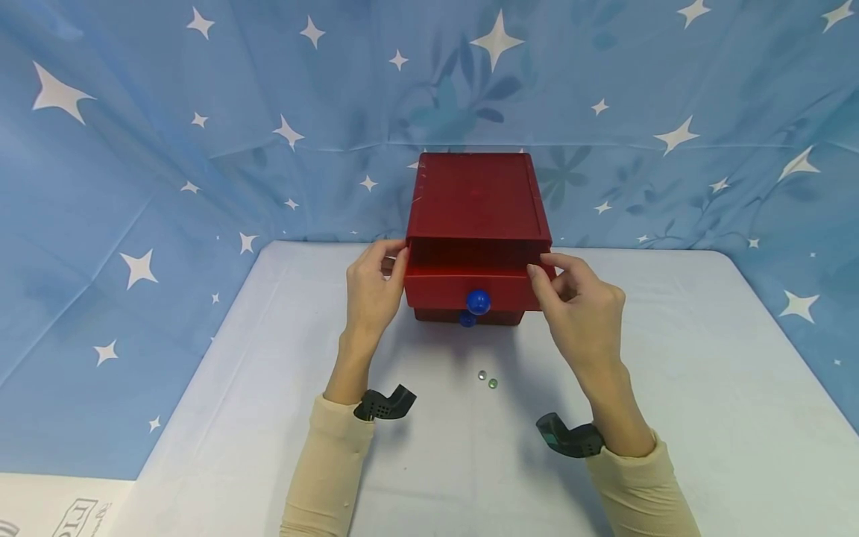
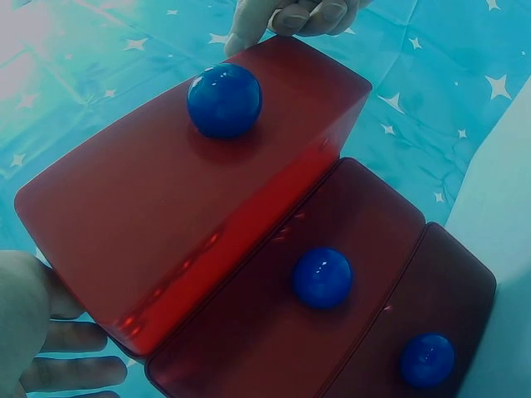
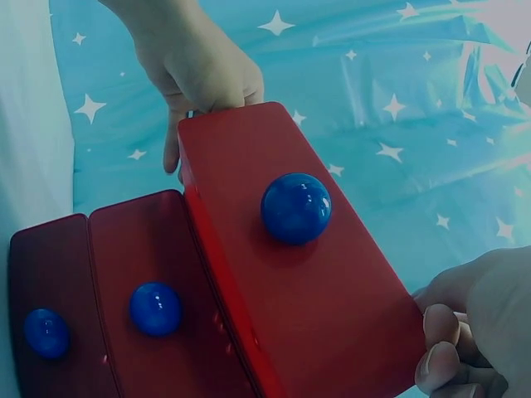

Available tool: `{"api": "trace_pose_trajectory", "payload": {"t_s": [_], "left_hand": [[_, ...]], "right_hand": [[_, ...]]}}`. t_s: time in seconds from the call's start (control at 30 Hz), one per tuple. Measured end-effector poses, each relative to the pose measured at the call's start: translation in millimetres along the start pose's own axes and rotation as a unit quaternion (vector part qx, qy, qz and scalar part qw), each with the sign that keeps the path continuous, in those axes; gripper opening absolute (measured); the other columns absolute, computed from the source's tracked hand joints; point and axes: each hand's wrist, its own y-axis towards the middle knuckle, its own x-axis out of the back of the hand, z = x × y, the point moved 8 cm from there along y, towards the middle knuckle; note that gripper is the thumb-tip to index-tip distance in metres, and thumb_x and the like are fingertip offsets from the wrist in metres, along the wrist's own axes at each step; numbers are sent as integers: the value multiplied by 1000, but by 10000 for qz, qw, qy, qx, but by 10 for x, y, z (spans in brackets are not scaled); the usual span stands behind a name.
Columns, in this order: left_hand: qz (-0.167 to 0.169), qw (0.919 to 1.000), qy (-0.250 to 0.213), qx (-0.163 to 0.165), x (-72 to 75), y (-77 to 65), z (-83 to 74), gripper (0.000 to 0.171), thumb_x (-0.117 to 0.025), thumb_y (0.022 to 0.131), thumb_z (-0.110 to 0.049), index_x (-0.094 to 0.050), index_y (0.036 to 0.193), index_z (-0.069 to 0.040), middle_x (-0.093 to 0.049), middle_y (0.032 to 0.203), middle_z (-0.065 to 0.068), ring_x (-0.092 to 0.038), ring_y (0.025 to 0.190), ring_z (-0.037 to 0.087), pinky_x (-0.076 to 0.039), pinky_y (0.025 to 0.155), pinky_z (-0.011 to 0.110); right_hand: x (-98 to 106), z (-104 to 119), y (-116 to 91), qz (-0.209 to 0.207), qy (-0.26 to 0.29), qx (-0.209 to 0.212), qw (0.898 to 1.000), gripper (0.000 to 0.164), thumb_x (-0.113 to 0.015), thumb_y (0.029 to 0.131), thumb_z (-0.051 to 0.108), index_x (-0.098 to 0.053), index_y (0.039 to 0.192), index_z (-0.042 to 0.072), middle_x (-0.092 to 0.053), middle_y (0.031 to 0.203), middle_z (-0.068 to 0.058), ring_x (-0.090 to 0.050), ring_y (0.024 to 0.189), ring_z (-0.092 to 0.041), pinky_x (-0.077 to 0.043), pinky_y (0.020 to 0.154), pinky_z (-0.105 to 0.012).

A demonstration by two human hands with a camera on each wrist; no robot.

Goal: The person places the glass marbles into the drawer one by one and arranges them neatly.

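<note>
A small dark red cabinet (image 1: 476,194) stands at the back of the table, its top drawer (image 1: 439,292) pulled partway out. That drawer has a round blue knob (image 1: 479,302), and its visible inside is dark. My left hand (image 1: 374,291) holds the drawer's left end with thumb and index finger at the corner; the other fingers (image 2: 75,373) extend beside it in the left wrist view. At the opposite end my right hand (image 1: 585,309) grips the drawer with curled fingers. Below, the middle drawer (image 2: 249,340) and bottom drawer (image 2: 431,286) sit closed, each with a blue knob.
Two small shiny gems, one clear (image 1: 482,375) and one green (image 1: 493,383), lie on the white tabletop (image 1: 443,462) in front of the cabinet. A blue curtain with white stars (image 1: 496,41) hangs right behind the table and along its sides.
</note>
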Motion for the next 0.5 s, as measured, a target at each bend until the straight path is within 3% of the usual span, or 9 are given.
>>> {"api": "trace_pose_trajectory", "payload": {"t_s": [0.5], "left_hand": [[-2, 10000, 11, 39, 1, 4, 3, 18, -62, 98, -12, -71, 109, 0, -73, 99, 15, -72, 78, 23, -63, 74, 32]], "right_hand": [[-34, 57, -4, 208, 287, 238, 9991, 22, -76, 86, 4, -73, 107, -2, -66, 64, -10, -60, 50, -19, -46, 65, -2]]}}
